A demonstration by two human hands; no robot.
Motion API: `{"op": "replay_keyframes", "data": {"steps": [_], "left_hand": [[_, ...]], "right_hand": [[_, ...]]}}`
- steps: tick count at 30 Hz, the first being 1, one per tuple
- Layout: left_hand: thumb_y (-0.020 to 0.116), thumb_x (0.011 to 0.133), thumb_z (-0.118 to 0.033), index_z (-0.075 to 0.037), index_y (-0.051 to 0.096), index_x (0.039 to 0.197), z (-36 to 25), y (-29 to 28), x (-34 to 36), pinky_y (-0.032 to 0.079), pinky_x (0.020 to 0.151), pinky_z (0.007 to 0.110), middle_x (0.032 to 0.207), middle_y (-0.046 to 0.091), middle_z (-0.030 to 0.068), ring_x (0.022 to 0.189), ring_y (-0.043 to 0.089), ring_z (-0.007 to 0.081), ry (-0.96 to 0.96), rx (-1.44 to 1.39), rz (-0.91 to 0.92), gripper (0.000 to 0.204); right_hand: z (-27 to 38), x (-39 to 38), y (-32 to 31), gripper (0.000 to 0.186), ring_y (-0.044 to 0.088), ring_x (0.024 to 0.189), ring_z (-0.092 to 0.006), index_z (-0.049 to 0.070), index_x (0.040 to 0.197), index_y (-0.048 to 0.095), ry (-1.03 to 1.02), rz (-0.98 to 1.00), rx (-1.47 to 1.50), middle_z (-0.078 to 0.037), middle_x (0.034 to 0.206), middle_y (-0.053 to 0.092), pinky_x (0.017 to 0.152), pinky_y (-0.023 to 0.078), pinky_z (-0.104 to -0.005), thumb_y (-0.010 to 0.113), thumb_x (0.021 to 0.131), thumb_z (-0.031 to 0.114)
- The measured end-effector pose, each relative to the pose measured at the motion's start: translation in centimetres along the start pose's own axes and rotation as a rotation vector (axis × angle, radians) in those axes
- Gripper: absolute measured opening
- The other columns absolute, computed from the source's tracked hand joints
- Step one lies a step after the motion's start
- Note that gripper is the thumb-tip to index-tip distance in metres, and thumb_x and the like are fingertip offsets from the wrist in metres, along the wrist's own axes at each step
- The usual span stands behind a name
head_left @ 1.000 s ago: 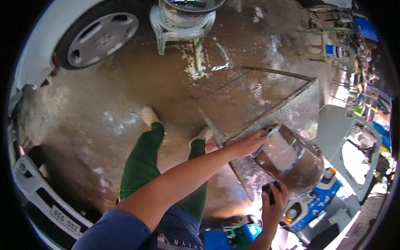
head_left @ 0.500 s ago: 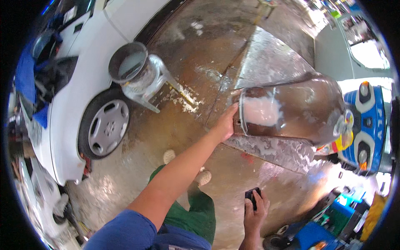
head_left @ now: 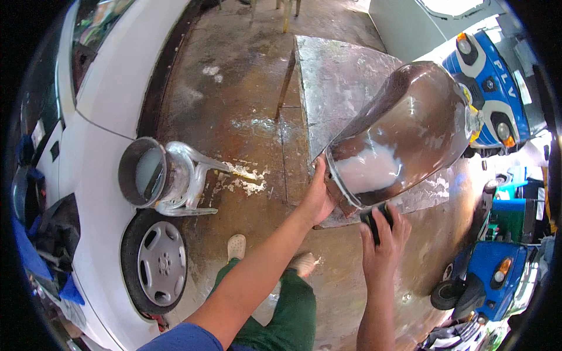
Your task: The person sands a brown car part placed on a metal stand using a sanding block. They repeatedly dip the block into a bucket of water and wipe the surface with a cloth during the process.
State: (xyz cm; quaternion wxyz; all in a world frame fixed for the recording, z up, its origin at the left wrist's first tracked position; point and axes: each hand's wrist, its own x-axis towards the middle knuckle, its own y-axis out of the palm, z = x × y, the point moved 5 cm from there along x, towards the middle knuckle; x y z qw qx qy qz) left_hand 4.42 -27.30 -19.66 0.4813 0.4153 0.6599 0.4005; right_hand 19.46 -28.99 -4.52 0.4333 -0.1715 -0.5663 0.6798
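Note:
A glossy brown motorcycle fuel tank (head_left: pixel 418 117) lies on a worn metal-topped table (head_left: pixel 331 73). Near its narrow end shows a pale pinkish-white patch (head_left: pixel 374 169), which looks like filler. My left hand (head_left: pixel 318 199) grips the rim at that end, fingers partly hidden behind it. Just below the tank's near edge, my right hand (head_left: pixel 387 237) is closed on a small black sanding block (head_left: pixel 374 222), thumb on one side and fingers on the other. Whether the block touches the tank, I cannot tell.
To the left, a grey bucket (head_left: pixel 127 190) with cloudy water sits on a pale stool (head_left: pixel 190 167), beside a white car (head_left: pixel 111 88). Blue toy-like vehicles (head_left: pixel 497 275) stand at the right. The brown floor (head_left: pixel 234 82) looks wet.
My right hand has risen with the sanding block from below to the tank's near edge. My left hand keeps its grip; the tank appears turned, and the whole view has shifted.

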Motion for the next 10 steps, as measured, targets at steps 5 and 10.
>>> {"op": "replay_keyframes", "data": {"steps": [5,10], "left_hand": [[0.039,0.105,-0.072,-0.019,0.037,0.161,-0.7,0.7,-0.7,0.039,0.119,0.054,0.155,0.051,0.0102,0.14,0.051,0.0325,-0.062,0.099,-0.08,0.078],[0.041,0.101,-0.078,-0.017,0.043,0.157,-0.7,-0.6,-0.7,0.041,0.117,0.054,0.151,0.054,0.0119,0.138,0.053,0.0346,-0.106,-0.127,0.049,0.083]], "right_hand": [[0.3,5.0,2.4,0.041,0.056,0.123,-0.0395,0.01,0.118,0.07,-0.155,-0.172,-0.108,-0.013,0.141,0.059,0.105,0.046,-0.0516,0.085,0.081,0.014],[0.2,4.4,4.4,0.045,0.058,0.121,-0.0393,0.013,0.118,0.072,-0.22,-0.194,-0.224,-0.014,0.139,0.06,0.1,0.049,-0.0512,0.087,0.077,0.014]]}}
